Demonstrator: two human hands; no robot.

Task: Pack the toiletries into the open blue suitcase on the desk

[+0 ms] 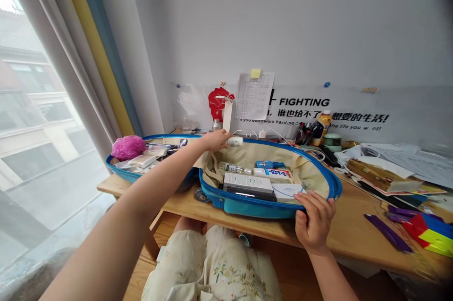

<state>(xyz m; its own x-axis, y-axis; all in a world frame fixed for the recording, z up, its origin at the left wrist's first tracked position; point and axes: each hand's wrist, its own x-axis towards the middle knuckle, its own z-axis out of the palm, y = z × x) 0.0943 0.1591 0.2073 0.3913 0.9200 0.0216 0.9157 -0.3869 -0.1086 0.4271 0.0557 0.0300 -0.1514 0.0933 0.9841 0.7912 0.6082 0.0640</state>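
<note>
Along the near rim of the open blue suitcase (pixel 262 209), the right hand (pixel 314 218) rests with fingers over the edge, its grip uncertain; farther off, above the interior, the left hand (pixel 216 141), arm outstretched, grasps a small white bottle (pixel 236 141), probably light, stiff, smooth, best held round its body.

White bottle (pixel 236 142) in the left hand (pixel 216 140) blurred and partly hidden, text of the printed sheet (pixel 252 98) illegibly small.

The wall banner (pixel 305 102) reads "FIGHTING" and "the life you".
</note>
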